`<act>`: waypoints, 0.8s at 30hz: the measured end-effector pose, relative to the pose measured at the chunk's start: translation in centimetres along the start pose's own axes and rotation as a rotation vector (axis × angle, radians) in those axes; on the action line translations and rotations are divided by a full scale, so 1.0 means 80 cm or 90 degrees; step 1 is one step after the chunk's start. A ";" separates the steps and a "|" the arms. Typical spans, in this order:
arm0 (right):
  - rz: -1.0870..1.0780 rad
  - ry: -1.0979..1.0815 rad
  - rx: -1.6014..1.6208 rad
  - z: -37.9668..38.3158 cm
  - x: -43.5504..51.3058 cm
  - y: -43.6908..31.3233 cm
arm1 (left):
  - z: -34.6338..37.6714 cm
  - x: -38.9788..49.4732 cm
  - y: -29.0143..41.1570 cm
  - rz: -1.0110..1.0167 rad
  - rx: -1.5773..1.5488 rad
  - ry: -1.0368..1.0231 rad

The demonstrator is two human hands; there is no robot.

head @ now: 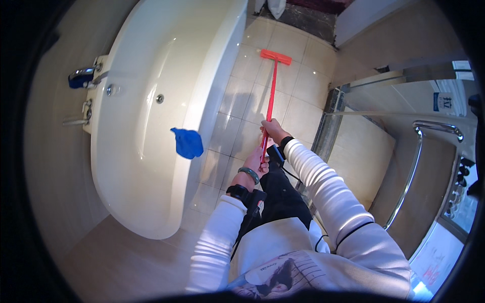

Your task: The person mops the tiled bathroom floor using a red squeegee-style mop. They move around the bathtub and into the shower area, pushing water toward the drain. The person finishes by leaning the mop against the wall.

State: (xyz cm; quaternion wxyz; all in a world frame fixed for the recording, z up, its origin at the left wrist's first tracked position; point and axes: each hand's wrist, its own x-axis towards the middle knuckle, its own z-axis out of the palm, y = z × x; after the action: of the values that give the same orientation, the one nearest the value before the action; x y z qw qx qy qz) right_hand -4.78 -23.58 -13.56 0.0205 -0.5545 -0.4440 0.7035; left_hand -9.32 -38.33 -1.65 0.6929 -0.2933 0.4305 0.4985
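A red long-handled floor brush stretches away from me, its wide orange-red head resting on the beige floor tiles. My left hand is closed around the near end of the handle, with a bangle and a black band at that wrist. Further up the handle, my right hand grips it too. To the left, a blue cloth lies draped on the rim of the white bathtub.
Chrome taps are mounted on the tub's far left side. On the right stand a glass shower partition with a raised sill and a chrome bar handle. A dark stone threshold lies beyond the tiles, near a white cloth or bag.
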 end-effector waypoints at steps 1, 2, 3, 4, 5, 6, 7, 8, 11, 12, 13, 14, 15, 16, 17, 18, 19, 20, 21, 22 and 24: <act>-0.014 -0.012 -0.008 -0.015 0.009 -0.005 | 0.015 0.007 0.001 -0.009 0.004 -0.004; -0.012 0.010 -0.018 -0.027 0.013 -0.006 | 0.030 0.011 0.001 -0.017 0.007 -0.008; 0.003 0.002 -0.027 -0.034 0.018 -0.010 | 0.039 0.012 0.003 -0.022 0.010 -0.008; 0.017 -0.008 -0.036 -0.042 0.022 -0.013 | 0.048 0.012 0.002 -0.022 0.005 -0.007; 0.031 -0.017 -0.045 -0.048 0.025 -0.015 | 0.054 0.010 -0.001 -0.022 -0.001 -0.005; 0.030 -0.023 -0.054 -0.054 0.027 -0.011 | 0.057 0.008 -0.005 -0.025 -0.001 -0.006; 0.032 -0.014 -0.070 -0.056 0.029 -0.005 | 0.055 0.006 -0.009 -0.034 0.001 -0.008; 0.035 -0.005 -0.085 -0.055 0.028 0.003 | 0.050 0.005 -0.011 -0.044 0.003 -0.010; 0.054 -0.041 -0.109 -0.042 0.008 0.013 | 0.016 -0.004 -0.024 -0.047 -0.001 -0.037; 0.062 -0.064 -0.113 -0.036 -0.004 0.017 | 0.003 -0.011 -0.030 -0.044 -0.003 -0.034; 0.067 -0.075 -0.149 -0.034 -0.012 0.028 | -0.009 -0.021 -0.037 -0.044 0.003 -0.034; 0.061 -0.075 -0.213 -0.030 -0.021 0.040 | -0.027 -0.027 -0.048 -0.047 0.008 -0.034; 0.054 -0.071 -0.275 -0.029 -0.025 0.059 | -0.040 -0.038 -0.061 -0.051 0.025 -0.024; 0.046 -0.086 -0.284 -0.017 -0.041 0.069 | -0.062 -0.052 -0.073 -0.048 0.033 -0.010; 0.038 -0.103 -0.294 -0.004 -0.061 0.082 | -0.085 -0.067 -0.087 -0.043 0.040 0.004; 0.028 -0.119 -0.305 0.011 -0.084 0.096 | -0.114 -0.084 -0.103 -0.036 0.057 -0.004; 0.028 -0.122 -0.298 0.025 -0.099 0.126 | -0.132 -0.107 -0.115 -0.066 0.055 -0.005; 0.038 -0.120 -0.280 0.042 -0.118 0.157 | -0.153 -0.131 -0.129 -0.069 0.064 0.009; 0.045 -0.125 -0.263 0.061 -0.137 0.191 | -0.178 -0.157 -0.145 -0.069 0.070 0.025; 0.054 -0.127 -0.246 0.080 -0.156 0.227 | -0.213 -0.178 -0.161 -0.091 0.080 0.036; 0.011 -0.138 -0.249 0.122 -0.174 0.335 | -0.261 -0.228 -0.180 -0.127 0.139 0.046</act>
State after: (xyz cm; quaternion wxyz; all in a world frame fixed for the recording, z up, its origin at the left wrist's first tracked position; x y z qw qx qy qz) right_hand 5.18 -52.94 -20.41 -0.1412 -0.4726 -0.5671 0.6596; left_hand -4.50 -68.53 4.70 0.7508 -0.2753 0.4758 0.3663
